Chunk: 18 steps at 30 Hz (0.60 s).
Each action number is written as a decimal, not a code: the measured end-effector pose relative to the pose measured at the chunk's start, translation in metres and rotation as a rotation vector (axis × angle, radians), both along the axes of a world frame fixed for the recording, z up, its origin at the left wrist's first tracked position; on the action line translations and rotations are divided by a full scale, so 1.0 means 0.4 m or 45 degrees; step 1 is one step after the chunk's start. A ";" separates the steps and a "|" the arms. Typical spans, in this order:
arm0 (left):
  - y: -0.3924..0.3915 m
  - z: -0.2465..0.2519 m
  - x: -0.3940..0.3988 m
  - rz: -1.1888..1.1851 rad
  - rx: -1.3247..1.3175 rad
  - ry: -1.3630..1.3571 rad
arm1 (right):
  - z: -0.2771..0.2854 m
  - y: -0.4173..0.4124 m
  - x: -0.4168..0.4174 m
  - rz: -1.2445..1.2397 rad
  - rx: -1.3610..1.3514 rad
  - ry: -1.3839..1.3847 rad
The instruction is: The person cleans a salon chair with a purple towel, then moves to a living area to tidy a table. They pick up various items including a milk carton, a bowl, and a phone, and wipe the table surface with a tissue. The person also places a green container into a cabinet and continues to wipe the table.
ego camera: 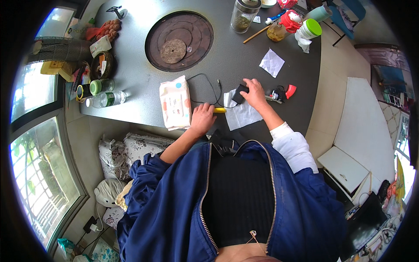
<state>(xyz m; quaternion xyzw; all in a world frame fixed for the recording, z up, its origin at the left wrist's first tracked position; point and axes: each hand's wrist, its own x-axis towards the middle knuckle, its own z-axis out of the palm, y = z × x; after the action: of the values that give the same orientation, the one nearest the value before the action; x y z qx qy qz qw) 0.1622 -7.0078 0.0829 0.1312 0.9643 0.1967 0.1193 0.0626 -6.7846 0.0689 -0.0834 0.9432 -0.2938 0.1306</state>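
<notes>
My right hand [254, 93] grips a black power adapter [240, 95] between thumb and fingers. The adapter sits over a creased white paper sheet [240, 116]. Its thin black cable [216, 98] loops left across the dark table and ends in a small plug. My left hand [202, 117] is closed around a yellow stick-like object [220, 110], whose end shows at the thumb side; the rest is hidden. Just left of that hand lies a pack of wet wipes [175, 103]. Right of my right hand are a small metal-and-black item [277, 95] and a red plastic piece [290, 91].
A round recessed plate [199, 39] is set into the table [134, 65]. Bottles, including a clear water bottle [106, 99], line the left edge. A glass jar [244, 19], a red-lidded jar [278, 31] and a wooden stick [257, 34] occupy the far right. Another paper [272, 63] lies nearer.
</notes>
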 end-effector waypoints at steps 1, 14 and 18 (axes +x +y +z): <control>-0.001 0.005 -0.007 0.027 0.014 0.075 | 0.004 0.002 0.000 0.017 -0.016 0.028; 0.057 -0.075 -0.151 0.061 -0.117 0.012 | 0.031 0.002 0.001 0.418 0.289 0.217; 0.048 -0.089 -0.169 0.110 -0.106 0.143 | 0.061 0.016 -0.005 0.215 0.149 0.188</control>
<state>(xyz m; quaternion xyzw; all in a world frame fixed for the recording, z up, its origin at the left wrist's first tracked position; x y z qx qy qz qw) 0.0948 -6.9885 0.0471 0.0950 0.9816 0.1536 0.0619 0.0605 -6.7782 0.0932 -0.1760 0.9555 -0.2192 0.0898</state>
